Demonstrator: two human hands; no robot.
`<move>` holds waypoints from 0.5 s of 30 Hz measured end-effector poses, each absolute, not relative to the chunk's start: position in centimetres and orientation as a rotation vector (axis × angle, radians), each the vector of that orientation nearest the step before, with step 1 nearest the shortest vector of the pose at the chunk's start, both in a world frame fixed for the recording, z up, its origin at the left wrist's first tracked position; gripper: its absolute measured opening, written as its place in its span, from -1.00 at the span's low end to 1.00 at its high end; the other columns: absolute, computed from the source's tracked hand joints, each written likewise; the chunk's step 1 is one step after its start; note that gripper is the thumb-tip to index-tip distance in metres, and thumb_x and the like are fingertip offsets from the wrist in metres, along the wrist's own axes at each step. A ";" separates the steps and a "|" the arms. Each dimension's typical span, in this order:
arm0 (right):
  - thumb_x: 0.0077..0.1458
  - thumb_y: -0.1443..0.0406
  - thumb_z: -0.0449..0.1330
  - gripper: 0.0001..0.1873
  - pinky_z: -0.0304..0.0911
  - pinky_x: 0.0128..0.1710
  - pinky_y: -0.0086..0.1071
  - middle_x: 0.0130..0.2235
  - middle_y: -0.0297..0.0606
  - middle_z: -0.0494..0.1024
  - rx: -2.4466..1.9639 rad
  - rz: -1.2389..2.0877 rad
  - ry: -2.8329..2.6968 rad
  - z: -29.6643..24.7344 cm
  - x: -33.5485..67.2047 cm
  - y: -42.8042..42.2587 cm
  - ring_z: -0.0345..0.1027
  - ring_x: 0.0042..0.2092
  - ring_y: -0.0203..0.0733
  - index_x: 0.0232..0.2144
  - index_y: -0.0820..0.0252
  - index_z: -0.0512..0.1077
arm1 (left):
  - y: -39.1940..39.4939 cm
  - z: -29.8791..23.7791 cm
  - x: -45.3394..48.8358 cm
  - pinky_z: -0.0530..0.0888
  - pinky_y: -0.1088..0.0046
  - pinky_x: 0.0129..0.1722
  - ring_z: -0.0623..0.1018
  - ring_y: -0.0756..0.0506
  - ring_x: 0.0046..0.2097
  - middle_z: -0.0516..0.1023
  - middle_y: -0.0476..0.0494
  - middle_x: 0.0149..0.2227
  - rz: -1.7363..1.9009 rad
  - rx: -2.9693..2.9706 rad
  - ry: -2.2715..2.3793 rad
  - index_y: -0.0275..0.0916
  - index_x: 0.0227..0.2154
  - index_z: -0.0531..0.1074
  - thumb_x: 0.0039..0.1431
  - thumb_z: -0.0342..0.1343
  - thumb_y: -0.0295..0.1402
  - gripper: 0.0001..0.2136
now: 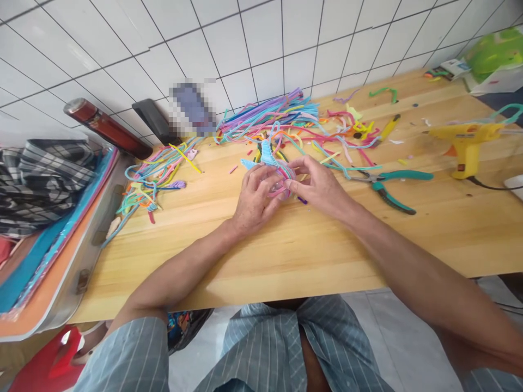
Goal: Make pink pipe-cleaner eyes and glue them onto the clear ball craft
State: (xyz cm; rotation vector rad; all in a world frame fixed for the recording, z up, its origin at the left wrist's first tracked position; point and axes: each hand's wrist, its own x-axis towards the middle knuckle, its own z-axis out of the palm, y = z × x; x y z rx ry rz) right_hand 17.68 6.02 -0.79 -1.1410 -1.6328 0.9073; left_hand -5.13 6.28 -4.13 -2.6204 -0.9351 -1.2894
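My left hand [255, 198] and my right hand [318, 188] meet over the middle of a wooden table [286, 250]. Both are closed on a small pipe-cleaner figure [274, 169], light blue with pink parts, which sticks up between the fingers. My right fingers pinch a pink strand at its side. Just behind the hands, a big heap of coloured pipe cleaners [278, 117] spreads across the table. A second loose bunch [153, 177] lies to the left.
Teal-handled pliers [388, 185] lie right of my right hand. A yellow glue gun [466, 144] stands further right. A dark red cylinder [104, 128] leans at the tiled wall. Checked cloth [41, 174] and coloured sheets [49, 256] lie at the left.
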 end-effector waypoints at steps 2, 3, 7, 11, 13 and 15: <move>0.16 0.19 0.40 -0.69 0.63 0.07 0.03 0.08 -0.12 0.71 -1.141 0.901 -1.631 -0.9 17.5 6.1 0.63 0.16 0.16 -0.05 0.03 0.52 | 6.3 -4.3 -5.1 0.46 -0.07 0.45 0.48 -0.27 0.42 0.53 -0.32 0.31 -1.344 -2.620 -0.905 -0.08 0.32 0.41 0.62 0.13 -0.15 -0.66; 0.16 0.19 0.40 -0.70 0.62 0.09 0.04 0.08 -0.12 0.71 -1.140 0.899 -1.631 -0.9 17.4 6.1 0.62 0.17 0.17 -0.06 0.03 0.52 | 6.4 -4.4 -5.1 0.45 -0.05 0.46 0.47 -0.26 0.43 0.52 -0.31 0.31 -1.369 -2.625 -0.896 -0.08 0.32 0.41 0.63 0.13 -0.17 -0.67; 0.16 0.17 0.42 -0.69 0.61 0.08 0.03 0.07 -0.13 0.71 -1.140 0.902 -1.615 -0.9 17.1 6.1 0.63 0.13 0.15 -0.06 0.02 0.53 | 6.6 -4.8 -5.4 0.43 -0.03 0.48 0.45 -0.26 0.44 0.50 -0.28 0.33 -1.387 -2.657 -0.932 -0.06 0.26 0.45 0.62 0.13 -0.19 -0.73; 0.17 0.11 0.44 -0.66 0.61 0.03 0.00 0.10 -0.15 0.71 -1.110 0.923 -1.595 -1.0 17.0 6.0 0.62 0.12 0.12 -0.04 0.00 0.54 | 6.6 -5.1 -5.5 0.42 -0.06 0.49 0.47 -0.27 0.45 0.51 -0.29 0.34 -1.361 -2.635 -0.991 -0.07 0.22 0.45 0.64 0.09 -0.15 -0.75; 0.21 0.06 0.43 -0.66 0.61 0.05 -0.01 0.10 -0.17 0.72 -1.085 0.950 -1.581 -1.0 17.1 6.1 0.62 0.12 0.09 -0.04 0.00 0.55 | 6.6 -5.1 -5.4 0.44 -0.06 0.48 0.48 -0.26 0.44 0.51 -0.29 0.33 -1.373 -2.606 -1.000 -0.08 0.20 0.46 0.66 0.06 -0.13 -0.75; 0.26 0.00 0.40 -0.66 0.59 0.12 -0.01 0.10 -0.19 0.73 -1.056 0.994 -1.562 -1.0 17.2 6.1 0.63 0.11 0.06 -0.04 0.01 0.56 | 6.6 -5.0 -5.4 0.46 -0.06 0.47 0.51 -0.24 0.41 0.53 -0.28 0.32 -1.372 -2.578 -1.001 -0.09 0.18 0.47 0.67 0.04 -0.10 -0.74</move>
